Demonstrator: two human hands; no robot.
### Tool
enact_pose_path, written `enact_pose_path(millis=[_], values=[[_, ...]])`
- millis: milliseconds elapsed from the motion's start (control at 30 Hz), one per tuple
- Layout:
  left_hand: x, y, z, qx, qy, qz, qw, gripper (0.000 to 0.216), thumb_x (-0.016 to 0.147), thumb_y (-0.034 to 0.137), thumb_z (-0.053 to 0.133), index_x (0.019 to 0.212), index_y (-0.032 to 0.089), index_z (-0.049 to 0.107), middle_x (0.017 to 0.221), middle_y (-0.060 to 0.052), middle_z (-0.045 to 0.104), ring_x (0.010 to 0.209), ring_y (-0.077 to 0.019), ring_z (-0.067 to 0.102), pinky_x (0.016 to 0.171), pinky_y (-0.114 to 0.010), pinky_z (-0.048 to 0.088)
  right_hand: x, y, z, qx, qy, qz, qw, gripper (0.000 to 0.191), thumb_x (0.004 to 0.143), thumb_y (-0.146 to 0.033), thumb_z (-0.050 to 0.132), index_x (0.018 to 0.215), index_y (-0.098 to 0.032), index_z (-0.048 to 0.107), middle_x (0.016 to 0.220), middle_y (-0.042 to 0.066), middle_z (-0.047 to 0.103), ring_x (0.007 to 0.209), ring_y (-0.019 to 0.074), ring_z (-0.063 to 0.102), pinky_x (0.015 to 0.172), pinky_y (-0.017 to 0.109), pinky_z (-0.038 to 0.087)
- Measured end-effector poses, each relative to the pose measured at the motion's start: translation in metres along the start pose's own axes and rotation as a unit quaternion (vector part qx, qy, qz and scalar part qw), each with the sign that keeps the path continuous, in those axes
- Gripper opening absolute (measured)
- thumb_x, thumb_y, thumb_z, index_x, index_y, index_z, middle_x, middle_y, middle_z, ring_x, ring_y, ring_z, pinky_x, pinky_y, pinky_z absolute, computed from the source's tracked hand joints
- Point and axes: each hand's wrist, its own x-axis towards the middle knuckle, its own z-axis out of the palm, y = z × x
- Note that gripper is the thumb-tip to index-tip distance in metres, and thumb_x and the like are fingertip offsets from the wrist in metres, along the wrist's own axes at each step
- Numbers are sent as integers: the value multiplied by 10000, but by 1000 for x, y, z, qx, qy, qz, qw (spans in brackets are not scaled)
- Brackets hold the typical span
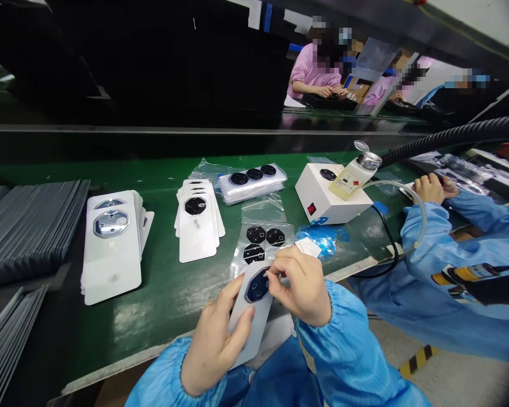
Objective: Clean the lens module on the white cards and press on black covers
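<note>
My left hand [218, 333] grips a pale phone back cover [252, 333] by its sides, thumb across its face, tilted above the bench's front edge. Near the cover's upper end is a dark octagonal camera piece [258, 286] with round holes. My right hand [303, 285] is closed in a pinch at that piece's right edge; what lies between the fingertips is too small to make out. Just beyond, a clear plastic sheet [242, 249] carries several black octagonal pieces [255, 234]. Further left lie fanned white back covers [197, 240] and a larger pile of covers [112, 254].
A bundle of clear sheets [254, 189] lies behind. On a white box [309, 192] with a red switch rests a tilted dispenser bottle [356, 175]. Blue film scraps [324, 240] lie in front. Grey panels [34, 226] stand at left. A co-worker's blue sleeve [432, 226] is at right.
</note>
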Motion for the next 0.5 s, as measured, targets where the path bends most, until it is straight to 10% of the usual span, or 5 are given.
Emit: enact_pose_path(millis=[500], values=[[4, 11, 2, -239, 10, -201, 950, 377, 868, 304, 530, 1239, 265, 477, 1160, -41, 621, 771, -164, 618, 788, -306, 486, -2, -5, -2, 5, -28, -43, 999, 120, 793, -96, 491, 756, -207, 465, 669, 6, 556, 592, 125, 474, 530, 264, 362]])
